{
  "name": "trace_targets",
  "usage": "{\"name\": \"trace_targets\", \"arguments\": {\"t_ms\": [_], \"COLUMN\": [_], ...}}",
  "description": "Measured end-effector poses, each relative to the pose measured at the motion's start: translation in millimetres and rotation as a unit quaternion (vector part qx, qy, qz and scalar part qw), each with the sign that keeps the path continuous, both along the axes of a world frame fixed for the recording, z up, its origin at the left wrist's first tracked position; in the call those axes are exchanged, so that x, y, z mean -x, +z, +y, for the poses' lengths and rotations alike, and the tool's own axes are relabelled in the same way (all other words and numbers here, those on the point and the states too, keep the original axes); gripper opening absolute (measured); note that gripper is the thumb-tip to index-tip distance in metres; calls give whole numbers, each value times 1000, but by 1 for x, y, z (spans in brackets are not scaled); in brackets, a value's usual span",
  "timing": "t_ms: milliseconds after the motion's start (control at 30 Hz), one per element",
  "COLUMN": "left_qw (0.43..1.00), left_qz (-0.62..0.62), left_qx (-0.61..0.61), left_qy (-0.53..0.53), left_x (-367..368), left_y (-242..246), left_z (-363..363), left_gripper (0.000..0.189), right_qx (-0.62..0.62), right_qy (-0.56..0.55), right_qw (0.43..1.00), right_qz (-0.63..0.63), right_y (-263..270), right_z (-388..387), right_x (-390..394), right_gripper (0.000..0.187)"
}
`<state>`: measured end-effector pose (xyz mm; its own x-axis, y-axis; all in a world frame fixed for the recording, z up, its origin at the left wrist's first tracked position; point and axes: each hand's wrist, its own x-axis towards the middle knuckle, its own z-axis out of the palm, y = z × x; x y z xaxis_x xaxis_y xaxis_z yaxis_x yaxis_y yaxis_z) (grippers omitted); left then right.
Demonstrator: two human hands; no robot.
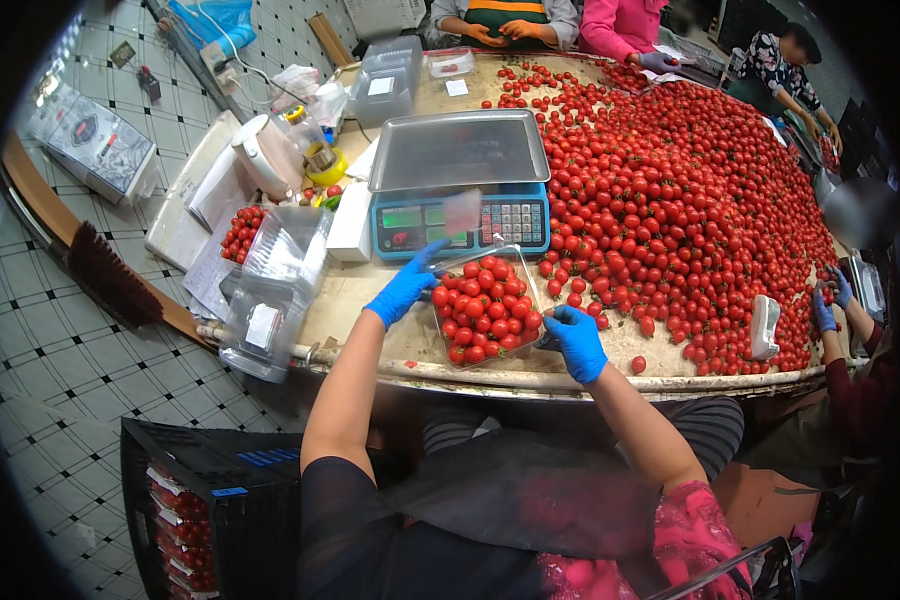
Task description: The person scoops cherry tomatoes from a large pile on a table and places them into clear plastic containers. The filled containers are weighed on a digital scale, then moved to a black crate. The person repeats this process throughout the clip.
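Observation:
A clear plastic punnet (487, 360) full of red cherry tomatoes (476, 306) rests near the front edge of the table, between my hands. My left hand (409, 285), in a blue glove, holds its left side near the far corner, index finger stretched out. At the right rim, my right hand (576, 341), also blue-gloved, pinches the edge. A pale, blurred label (462, 211) shows before the scale's display, apparently on a clear raised lid that I can barely make out. Just beyond stands a blue weighing scale (461, 217) with a bare steel pan (461, 150).
Loose cherry tomatoes (667, 195) are heaped to the right, with a white scoop-like object (765, 328) among them. Stacked plastic containers (270, 300), a white box (351, 223) and a kettle (266, 154) stand left. A black crate (217, 510) is below. Co-workers' gloved hands (825, 304) work around the table.

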<state>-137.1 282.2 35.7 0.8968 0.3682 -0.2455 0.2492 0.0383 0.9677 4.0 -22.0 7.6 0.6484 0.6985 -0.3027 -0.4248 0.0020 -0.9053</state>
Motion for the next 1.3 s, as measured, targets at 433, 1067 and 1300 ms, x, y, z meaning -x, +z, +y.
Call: {"name": "trace_targets", "arguments": {"t_ms": [433, 1067, 1300], "left_qw": [995, 985, 955], "left_qz": [-22, 31, 109], "left_qx": [-100, 54, -252], "left_qy": [11, 160, 116], "left_x": [35, 52, 44], "left_y": [41, -2, 7], "left_z": [-36, -129, -122], "left_gripper": [38, 68, 82], "right_qx": [48, 99, 153], "right_qy": [52, 8, -9], "right_qw": [994, 989, 969], "right_qz": [87, -106, -195], "right_y": [10, -14, 5], "right_z": [0, -10, -56], "right_x": [-24, 0, -13], "right_gripper": [80, 58, 67]}}
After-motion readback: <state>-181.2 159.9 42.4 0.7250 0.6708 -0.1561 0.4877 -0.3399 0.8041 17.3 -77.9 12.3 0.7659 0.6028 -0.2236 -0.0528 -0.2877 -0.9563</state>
